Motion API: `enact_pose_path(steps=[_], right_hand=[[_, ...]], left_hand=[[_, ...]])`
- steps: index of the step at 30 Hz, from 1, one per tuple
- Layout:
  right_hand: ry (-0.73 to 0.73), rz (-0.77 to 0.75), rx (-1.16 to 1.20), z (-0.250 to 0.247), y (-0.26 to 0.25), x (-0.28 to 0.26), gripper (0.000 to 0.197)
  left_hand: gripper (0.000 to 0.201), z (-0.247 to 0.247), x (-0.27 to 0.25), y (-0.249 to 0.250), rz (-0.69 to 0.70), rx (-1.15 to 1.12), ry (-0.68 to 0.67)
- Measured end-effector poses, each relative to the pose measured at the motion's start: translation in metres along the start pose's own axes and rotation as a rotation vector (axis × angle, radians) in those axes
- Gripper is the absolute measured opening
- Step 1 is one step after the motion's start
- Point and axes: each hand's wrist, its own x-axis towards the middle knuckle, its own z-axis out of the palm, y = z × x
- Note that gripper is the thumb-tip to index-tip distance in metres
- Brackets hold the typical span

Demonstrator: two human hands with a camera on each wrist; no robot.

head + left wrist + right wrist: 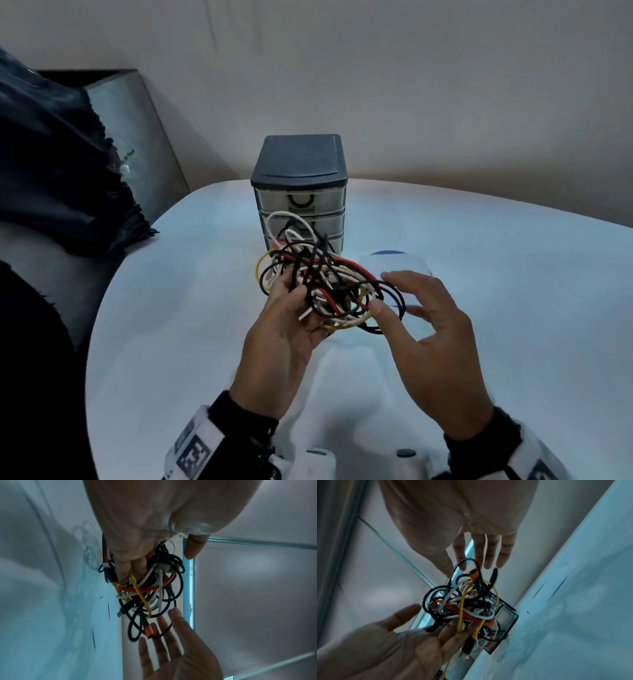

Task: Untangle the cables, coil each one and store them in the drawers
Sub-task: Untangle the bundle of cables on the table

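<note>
A tangle of black, white, red and yellow cables point(325, 284) is lifted above the white table point(178, 308), just in front of a small drawer unit point(298, 171). The unit has a dark top and three clear drawers, all pushed in. My left hand point(291, 287) lies palm up under the tangle's left side. In the right wrist view its straight fingers point(453, 627) carry the tangle point(467, 605) with the thumb spread aside. My right hand point(387, 294) hovers at the tangle's right side, fingers spread, thumb tip touching a black loop point(394, 298).
A white sheet with blue marks point(397, 263) lies on the table behind my right hand. A black curved item point(301, 202) shows inside the top drawer. Dark cloth point(51, 171) and a grey padded surface point(137, 137) stand to the left of the table.
</note>
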Motion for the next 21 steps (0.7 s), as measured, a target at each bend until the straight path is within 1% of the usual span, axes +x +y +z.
enact_pose_path(steps=[4, 5, 6, 7, 8, 9, 10, 11, 12, 13, 14, 15, 16, 18, 19, 20, 21], right_hand=[[-0.023, -0.163, -0.176, 0.000, 0.004, 0.003, 0.011], [0.008, -0.184, -0.177, 0.000, 0.005, 0.003, 0.007], [0.082, -0.177, -0.163, -0.002, 0.005, 0.005, 0.007], [0.187, -0.131, -0.130, -0.005, 0.004, 0.008, 0.010], [0.293, -0.044, -0.063, -0.008, 0.003, 0.012, 0.014], [0.355, 0.052, 0.041, -0.013, 0.002, 0.015, 0.016], [0.355, 0.150, 0.131, -0.018, 0.001, 0.019, 0.016], [0.292, 0.228, 0.167, -0.022, 0.003, 0.022, 0.017], [0.191, 0.266, 0.103, -0.027, 0.007, 0.022, 0.024], [0.078, 0.255, -0.063, -0.030, 0.014, 0.021, 0.031], [-0.021, 0.212, -0.278, -0.031, 0.020, 0.019, 0.037], [-0.087, 0.149, -0.462, -0.030, 0.022, 0.016, 0.039], [-0.146, 0.079, -0.550, -0.028, 0.023, 0.012, 0.039], [-0.297, -0.006, -0.554, -0.020, 0.019, 0.005, 0.034], [-0.392, -0.024, -0.542, -0.014, 0.013, 0.002, 0.038], [-0.464, -0.021, -0.521, -0.007, 0.008, -0.001, 0.043], [-0.501, 0.005, -0.492, -0.002, 0.003, -0.004, 0.044]], left_hand=[[0.048, 0.004, -0.002, -0.005, 0.042, 0.165, 0.029], [0.046, 0.005, -0.002, -0.007, 0.064, 0.185, 0.055], [0.046, 0.005, -0.002, -0.008, 0.082, 0.189, 0.091], [0.047, 0.005, -0.001, -0.007, 0.093, 0.169, 0.128], [0.050, 0.004, 0.001, -0.005, 0.093, 0.123, 0.159], [0.053, 0.002, 0.003, -0.003, 0.086, 0.058, 0.182], [0.056, 0.000, 0.005, 0.001, 0.079, -0.006, 0.201], [0.058, -0.002, 0.007, 0.004, 0.074, -0.055, 0.220], [0.059, -0.004, 0.008, 0.007, 0.073, -0.088, 0.236], [0.059, -0.005, 0.009, 0.010, 0.077, -0.116, 0.243], [0.060, -0.007, 0.009, 0.012, 0.079, -0.141, 0.248], [0.060, -0.008, 0.009, 0.013, 0.074, -0.169, 0.250], [0.061, -0.008, 0.008, 0.014, 0.063, -0.201, 0.244], [0.062, -0.008, 0.008, 0.014, 0.041, -0.256, 0.239], [0.062, -0.008, 0.007, 0.013, 0.038, -0.279, 0.236], [0.060, -0.009, 0.007, 0.013, 0.033, -0.296, 0.241], [0.053, -0.008, 0.006, 0.012, 0.031, -0.318, 0.238]])
